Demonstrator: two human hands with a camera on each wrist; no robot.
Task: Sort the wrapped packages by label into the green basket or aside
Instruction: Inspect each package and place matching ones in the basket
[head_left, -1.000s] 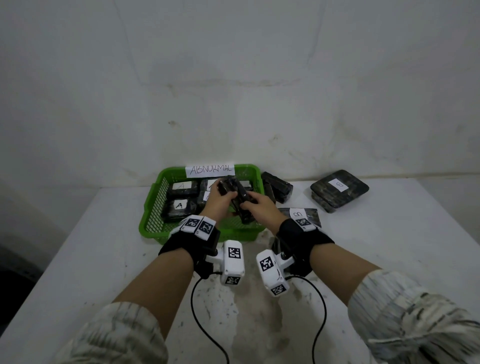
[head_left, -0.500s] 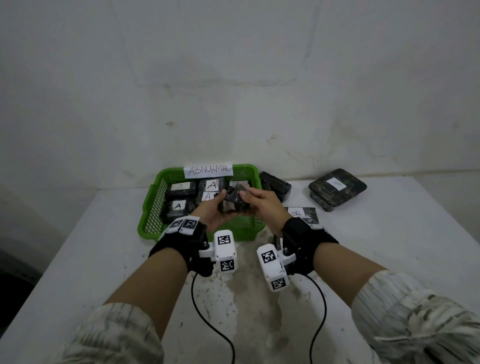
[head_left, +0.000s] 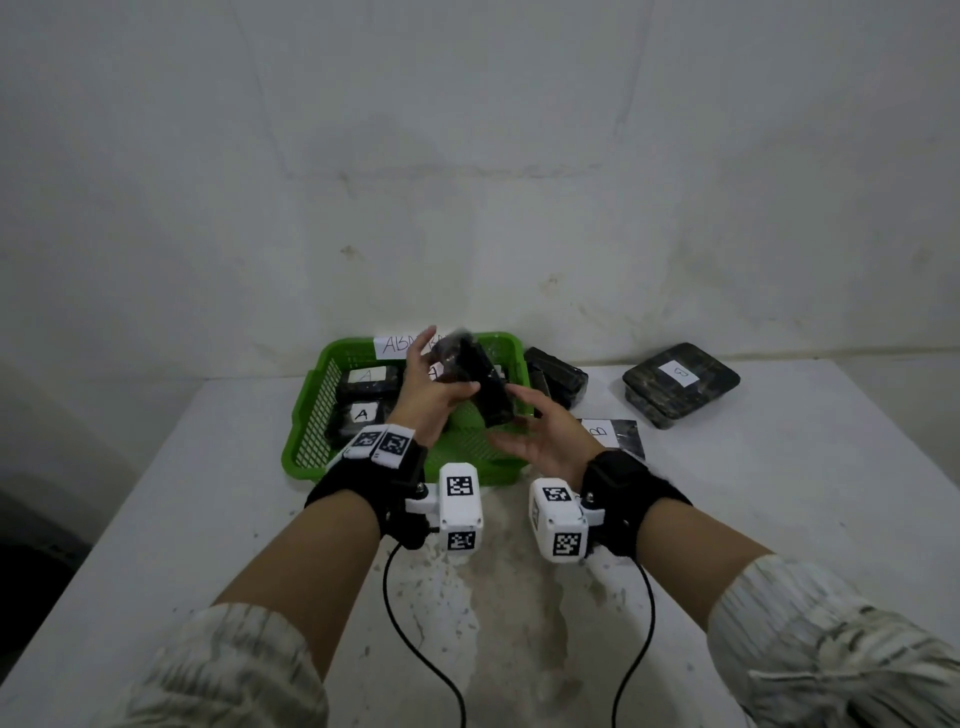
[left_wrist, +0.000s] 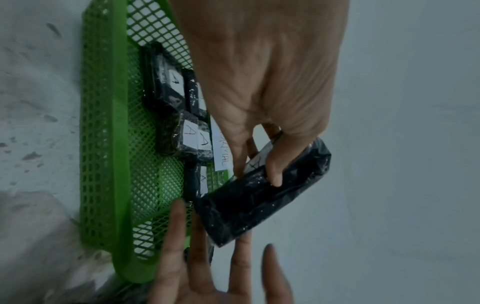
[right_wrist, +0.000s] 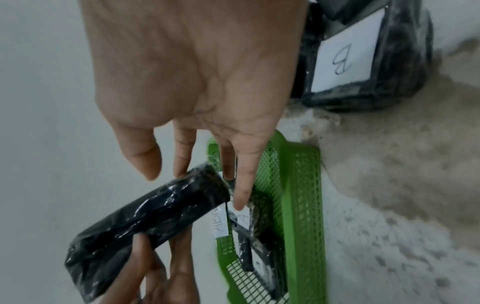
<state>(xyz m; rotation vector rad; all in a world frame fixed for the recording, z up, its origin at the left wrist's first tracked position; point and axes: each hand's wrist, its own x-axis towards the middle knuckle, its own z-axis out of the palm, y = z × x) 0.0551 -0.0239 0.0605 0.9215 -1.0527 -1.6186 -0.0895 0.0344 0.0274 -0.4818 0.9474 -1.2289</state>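
My left hand (head_left: 447, 374) grips a black wrapped package (head_left: 485, 387) and holds it tilted above the green basket (head_left: 311, 415). In the left wrist view, the left hand's (left_wrist: 259, 172) thumb presses on the package (left_wrist: 259, 201) and the fingers curl behind it. A corner of a white label shows under the thumb, unreadable. My right hand (head_left: 519, 421) is open just below the package's near end, fingers spread. In the right wrist view, the right hand's (right_wrist: 197, 174) straight fingertips lie at the end of the package (right_wrist: 145, 222). Several packages marked A (left_wrist: 191, 133) lie in the basket (left_wrist: 103, 144).
Right of the basket lie dark packages (head_left: 556, 374), a flat one marked B (head_left: 613, 436) and a large one marked B (head_left: 680, 384). A white paper sign (head_left: 397, 344) stands on the basket's back rim. The wall rises close behind the white table (head_left: 779, 519).
The package was held low over the basket in both hands. Now my left hand alone holds it, raised and turned more upright; my right hand has let go and opened.
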